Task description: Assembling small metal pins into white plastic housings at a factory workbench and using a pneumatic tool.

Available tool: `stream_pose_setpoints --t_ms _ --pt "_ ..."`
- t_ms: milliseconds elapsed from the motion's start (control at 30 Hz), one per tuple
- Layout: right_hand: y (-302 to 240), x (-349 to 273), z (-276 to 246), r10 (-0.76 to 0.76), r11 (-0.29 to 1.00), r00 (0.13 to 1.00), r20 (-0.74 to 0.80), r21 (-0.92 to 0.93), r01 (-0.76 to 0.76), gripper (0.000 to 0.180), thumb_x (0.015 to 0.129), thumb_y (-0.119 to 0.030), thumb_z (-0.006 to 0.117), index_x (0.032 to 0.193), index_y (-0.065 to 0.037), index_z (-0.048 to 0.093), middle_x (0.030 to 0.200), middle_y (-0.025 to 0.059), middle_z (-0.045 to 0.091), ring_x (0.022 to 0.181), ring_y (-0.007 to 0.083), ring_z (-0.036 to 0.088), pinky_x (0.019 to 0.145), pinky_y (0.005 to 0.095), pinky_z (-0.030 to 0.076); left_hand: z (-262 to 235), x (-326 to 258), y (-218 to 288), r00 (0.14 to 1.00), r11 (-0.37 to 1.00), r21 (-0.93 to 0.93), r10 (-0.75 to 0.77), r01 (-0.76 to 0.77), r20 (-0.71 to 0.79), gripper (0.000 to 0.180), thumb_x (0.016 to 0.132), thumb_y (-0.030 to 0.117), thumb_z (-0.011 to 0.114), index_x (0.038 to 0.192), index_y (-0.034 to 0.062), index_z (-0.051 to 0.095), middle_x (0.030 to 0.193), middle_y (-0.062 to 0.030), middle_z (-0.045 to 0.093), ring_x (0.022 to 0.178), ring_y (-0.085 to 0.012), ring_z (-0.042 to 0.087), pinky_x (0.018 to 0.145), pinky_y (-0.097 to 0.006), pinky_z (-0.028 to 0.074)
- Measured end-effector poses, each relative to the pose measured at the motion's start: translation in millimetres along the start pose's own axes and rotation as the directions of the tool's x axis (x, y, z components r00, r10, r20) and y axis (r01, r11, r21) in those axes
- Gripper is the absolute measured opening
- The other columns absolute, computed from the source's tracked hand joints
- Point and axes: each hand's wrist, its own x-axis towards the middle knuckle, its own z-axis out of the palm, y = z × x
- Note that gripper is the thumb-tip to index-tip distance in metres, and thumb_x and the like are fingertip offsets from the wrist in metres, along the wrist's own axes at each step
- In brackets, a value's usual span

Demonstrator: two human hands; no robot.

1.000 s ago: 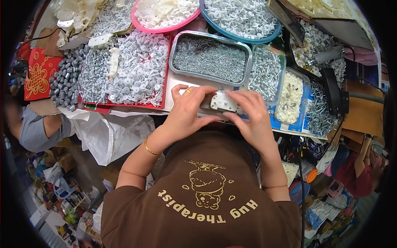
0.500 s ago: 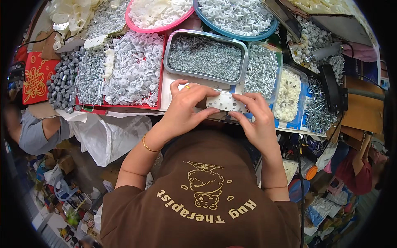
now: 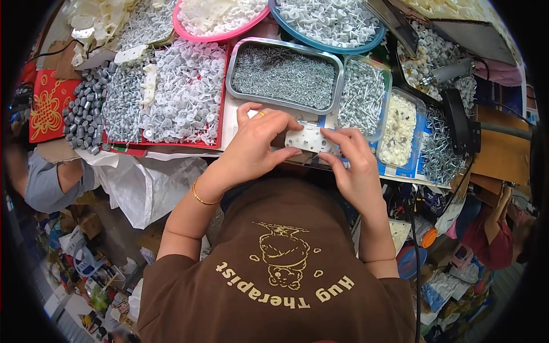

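Note:
A small white plastic plate [image 3: 307,140] dotted with holes or small metal pieces lies level between my two hands, in front of the metal tray. At its left end, thumb and index finger of my left hand [image 3: 258,140] grip it. My right hand [image 3: 355,155] pinches the right end the same way, covering that corner. Just beyond my fingers stands the metal tray [image 3: 230,86] of small screws or pins. To its right is a clear plastic tray [image 3: 384,123] of longer screws.
On the left, a red box [image 3: 219,123] holds white plastic-headed nails and small metal parts, beside grey cylinders [image 3: 86,114]. Pink [image 3: 220,39] and blue [image 3: 329,47] basins stand behind. At right are a tub of cream bits [image 3: 398,134], loose screws [image 3: 439,148] and a black device [image 3: 457,126].
Both hands keep their hold on the white plate, with barely any shift. The view has moved slightly.

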Motion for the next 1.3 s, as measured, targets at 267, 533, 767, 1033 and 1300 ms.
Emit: stream_pose_setpoints --t_ms 267,533,767,1033,1300 --pt "3.2 -2.4 4.4 -0.028 0.999 1.0 0.001 -0.023 0.028 0.04 0.085 0.0 0.072 0.124 -0.006 0.068 0.109 0.0128 0.063 0.091 0.0257 0.063 0.074 0.0328 0.051 0.4 -1.4 0.4 0.999 1.0 -0.007 -0.017 0.018 0.049 0.039 0.078 0.024 0.086 0.109 0.0107 0.067 0.102 0.0025 0.068 0.095 -0.0137 0.063 0.11 -0.043 0.025" --pt "1.4 -4.4 4.3 -0.066 0.995 0.998 -0.013 -0.07 0.065 0.04 0.087 -0.004 0.073 0.127 -0.006 0.066 0.114 0.0135 0.061 0.096 0.0287 0.062 0.079 0.0341 0.051 -5.2 20.3 -5.2 0.984 0.993 -0.031 0.114 -0.11 0.138 0.057 0.078 0.019 0.083 0.127 0.0111 0.055 0.115 -0.0005 0.065 0.107 -0.0171 0.063 0.111 -0.044 0.023" --pt "2.3 -1.0 5.1 -0.108 0.986 0.994 -0.005 -0.129 0.106 0.04 0.085 -0.007 0.077 0.124 -0.004 0.066 0.11 0.0141 0.062 0.098 0.0296 0.063 0.08 0.0357 0.052 -7.6 32.4 -16.1 0.927 0.982 -0.163 0.148 -0.097 0.344 0.052 0.08 0.019 0.082 0.123 0.0139 0.053 0.116 -0.0015 0.064 0.111 -0.0225 0.06 0.113 -0.051 0.018" --pt "4.2 5.1 2.2 -0.057 0.997 0.998 0.007 -0.047 0.057 0.036 0.083 -0.007 0.079 0.118 -0.002 0.069 0.105 0.0128 0.062 0.091 0.0275 0.065 0.075 0.0338 0.052 6.2 3.1 -9.0 0.981 0.977 0.088 0.191 -0.193 0.029 0.05 0.078 0.019 0.082 0.123 0.0109 0.063 0.113 -0.0017 0.068 0.105 -0.0194 0.065 0.114 -0.048 0.024" --pt "10.0 9.9 3.9 0.031 0.999 0.999 0.034 0.029 -0.032 0.037 0.077 -0.008 0.082 0.112 -0.004 0.071 0.094 0.0076 0.059 0.074 0.0185 0.053 0.067 0.03 0.047 39.2 -9.4 -23.0 0.914 0.906 0.311 0.356 -0.287 -0.194 0.052 0.072 0.011 0.08 0.12 0.0027 0.062 0.114 -0.008 0.069 0.115 -0.0242 0.065 0.111 -0.052 0.035"
